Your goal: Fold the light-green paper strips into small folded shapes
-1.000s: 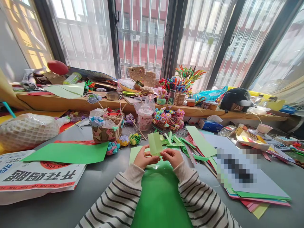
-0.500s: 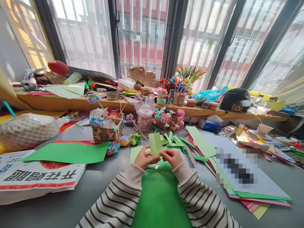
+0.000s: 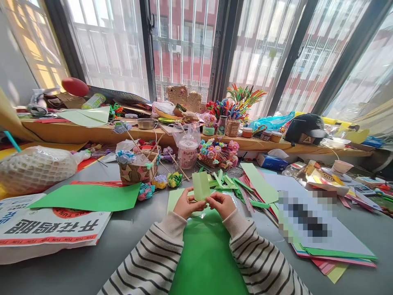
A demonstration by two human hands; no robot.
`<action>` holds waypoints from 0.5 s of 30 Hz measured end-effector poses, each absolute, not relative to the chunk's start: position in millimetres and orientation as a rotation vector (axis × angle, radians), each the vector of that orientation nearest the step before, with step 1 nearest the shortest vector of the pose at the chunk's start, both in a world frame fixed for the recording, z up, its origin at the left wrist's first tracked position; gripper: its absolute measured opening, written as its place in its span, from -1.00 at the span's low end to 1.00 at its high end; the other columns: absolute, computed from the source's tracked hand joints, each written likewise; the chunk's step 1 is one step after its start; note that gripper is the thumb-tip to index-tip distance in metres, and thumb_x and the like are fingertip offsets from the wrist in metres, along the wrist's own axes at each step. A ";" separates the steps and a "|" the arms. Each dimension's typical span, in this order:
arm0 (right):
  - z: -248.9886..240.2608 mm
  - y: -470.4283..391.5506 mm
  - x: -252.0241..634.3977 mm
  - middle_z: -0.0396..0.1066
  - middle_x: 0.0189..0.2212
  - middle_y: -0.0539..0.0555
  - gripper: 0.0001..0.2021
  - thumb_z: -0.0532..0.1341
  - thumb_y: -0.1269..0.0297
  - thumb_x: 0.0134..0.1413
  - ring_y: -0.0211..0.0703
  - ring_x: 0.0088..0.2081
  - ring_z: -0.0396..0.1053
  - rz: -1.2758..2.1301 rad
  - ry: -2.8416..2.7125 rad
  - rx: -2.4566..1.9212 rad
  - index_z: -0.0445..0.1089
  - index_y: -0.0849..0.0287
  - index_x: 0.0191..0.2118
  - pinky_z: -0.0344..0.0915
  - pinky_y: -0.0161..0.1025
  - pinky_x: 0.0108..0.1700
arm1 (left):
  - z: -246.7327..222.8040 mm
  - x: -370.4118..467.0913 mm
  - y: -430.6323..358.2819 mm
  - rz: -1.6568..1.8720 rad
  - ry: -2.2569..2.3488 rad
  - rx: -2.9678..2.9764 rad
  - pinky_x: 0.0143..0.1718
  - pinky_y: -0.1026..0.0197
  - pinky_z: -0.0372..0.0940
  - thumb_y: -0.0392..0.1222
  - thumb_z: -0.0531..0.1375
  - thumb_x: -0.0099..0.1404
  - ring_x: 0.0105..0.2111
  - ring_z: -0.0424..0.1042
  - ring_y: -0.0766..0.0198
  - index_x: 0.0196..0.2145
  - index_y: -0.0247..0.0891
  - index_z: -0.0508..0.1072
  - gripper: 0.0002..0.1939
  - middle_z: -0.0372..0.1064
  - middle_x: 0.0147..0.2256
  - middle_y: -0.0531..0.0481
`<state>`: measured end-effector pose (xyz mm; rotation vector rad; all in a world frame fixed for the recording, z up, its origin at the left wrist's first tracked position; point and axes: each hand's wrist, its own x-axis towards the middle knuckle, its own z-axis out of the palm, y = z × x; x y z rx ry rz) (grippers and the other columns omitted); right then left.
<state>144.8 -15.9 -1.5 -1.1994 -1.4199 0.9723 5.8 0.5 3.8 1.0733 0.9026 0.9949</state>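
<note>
A small light-green piece of paper (image 3: 201, 185) with creases is held upright between my two hands. My left hand (image 3: 186, 204) pinches its lower left edge, thumb in front. The fingertips of my right hand (image 3: 221, 203) are closed on its lower right corner. Under my wrists lies a big green sheet (image 3: 208, 254) with a glossy surface. Another pale green sheet (image 3: 173, 198) lies on the table just left of my left hand. Beyond my right hand is a heap of green paper strips (image 3: 231, 185).
At left lie a green sheet (image 3: 86, 196) and a printed paper bag (image 3: 55, 229). A basket (image 3: 138, 171) with paper flowers and a plastic cup (image 3: 187, 153) stand at the back. To the right is a paper stack (image 3: 340, 233). A black cap (image 3: 307, 126) sits on the sill.
Very little differs. Both hands keep their hold on the light-green paper, and my right fingertips have shifted slightly left along its lower edge.
</note>
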 end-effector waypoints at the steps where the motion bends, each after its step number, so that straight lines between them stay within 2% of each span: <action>1: -1.7 -15.9 144.7 0.27 -0.69 -0.02 -0.80 0.17 0.20 -0.26 -0.33 -0.65 0.22 0.966 -1.426 -1.199 0.28 0.26 -0.60 0.17 -0.36 -0.55 | 3.2 6.0 0.5 0.996 0.898 1.091 -0.46 0.14 0.29 -0.22 0.34 -0.37 -0.54 0.41 0.18 -0.25 -0.30 0.05 -0.28 0.37 -0.50 -0.03; 7: -2.0 -16.0 144.9 0.27 -0.70 -0.03 -0.80 0.17 0.18 -0.25 -0.33 -0.64 0.22 0.956 -1.442 -1.190 0.27 0.24 -0.60 0.18 -0.36 -0.55 | 1.5 6.8 -0.2 0.990 0.886 1.133 -0.53 0.20 0.27 -0.22 0.33 -0.36 -0.57 0.40 0.22 -0.26 -0.30 0.05 -0.29 0.37 -0.56 -0.01; 15: -2.3 -16.3 145.2 0.25 -0.70 -0.05 -0.81 0.17 0.20 -0.27 -0.33 -0.63 0.22 0.975 -1.426 -1.170 0.26 0.23 -0.61 0.18 -0.36 -0.53 | 1.1 6.7 -0.1 1.005 0.861 1.141 -0.52 0.21 0.27 -0.23 0.33 -0.36 -0.57 0.39 0.24 -0.26 -0.30 0.06 -0.30 0.36 -0.55 0.01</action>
